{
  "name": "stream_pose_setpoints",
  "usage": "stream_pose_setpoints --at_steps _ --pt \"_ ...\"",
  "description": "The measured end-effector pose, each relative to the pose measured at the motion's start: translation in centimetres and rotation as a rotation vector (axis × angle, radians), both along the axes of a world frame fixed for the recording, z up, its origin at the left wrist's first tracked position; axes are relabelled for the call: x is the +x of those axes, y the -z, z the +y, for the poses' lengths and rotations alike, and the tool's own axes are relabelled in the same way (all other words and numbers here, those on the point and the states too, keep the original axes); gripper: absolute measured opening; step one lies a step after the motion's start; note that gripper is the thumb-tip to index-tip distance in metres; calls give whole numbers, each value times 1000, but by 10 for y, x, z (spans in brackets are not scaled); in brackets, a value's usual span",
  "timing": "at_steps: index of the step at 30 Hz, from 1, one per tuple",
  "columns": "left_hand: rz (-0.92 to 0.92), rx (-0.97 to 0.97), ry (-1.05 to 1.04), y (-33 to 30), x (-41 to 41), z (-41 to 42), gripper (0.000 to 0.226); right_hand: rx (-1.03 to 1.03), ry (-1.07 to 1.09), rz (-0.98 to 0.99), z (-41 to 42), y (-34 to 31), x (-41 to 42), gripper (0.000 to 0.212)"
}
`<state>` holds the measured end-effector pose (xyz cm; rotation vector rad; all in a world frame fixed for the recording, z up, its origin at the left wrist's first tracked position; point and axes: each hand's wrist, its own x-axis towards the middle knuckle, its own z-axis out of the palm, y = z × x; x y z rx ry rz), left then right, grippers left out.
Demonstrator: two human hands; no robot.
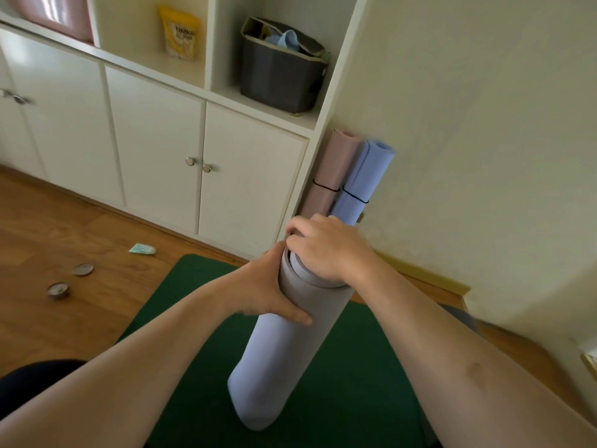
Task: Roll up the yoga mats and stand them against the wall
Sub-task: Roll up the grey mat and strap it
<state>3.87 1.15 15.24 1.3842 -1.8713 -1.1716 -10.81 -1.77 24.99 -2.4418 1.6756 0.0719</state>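
Standing grey mat (284,347), tightly rolled

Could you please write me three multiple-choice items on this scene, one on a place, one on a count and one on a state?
1. Where do the tied rolled mats stand?
A. in the corner between cabinet and wall
B. on a shelf
C. flat on the green mat

2. How many tied rolled mats stand there?
A. one
B. two
C. four

3. How is the grey mat held?
A. spread flat
B. rolled, on end, by both hands
C. rolled, by one hand

Answers:
1 A: the pink mat and blue mat lean between cabinet and wall.
2 B: only these two.
3 B: the left hand and right hand grip the grey mat, standing on the green mat.
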Motion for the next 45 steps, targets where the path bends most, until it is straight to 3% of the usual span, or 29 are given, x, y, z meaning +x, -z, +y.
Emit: stream_pose_setpoints --at_steps 4,10,15,19,24,32,45 --pt "48 6 16 1 2 1 128 31 -25 -30 2 0 -11 48" --pt "45 -68 -85 -6 8 -3 58 34 -42 -49 -1 -1 -24 42" --pt "55 -150 -100 -21 12 1 30 6 -47 -50 -4 -1 -27 33" --pt "2 -216 -129 -30 12 8 36 -22 -51 -32 -10 1 -23 40" --pt "-66 -282 -146 -37 12 16 45 -16 -59 -8 -16 -1 -17 34" --pt "-175 -364 -151 -49 7 25 41 15 -24 -63 -20 -5 -14 32" --pt "-147 -318 -236 -48 17 13 46 -37 -38 -12 -13 5 -10 38"
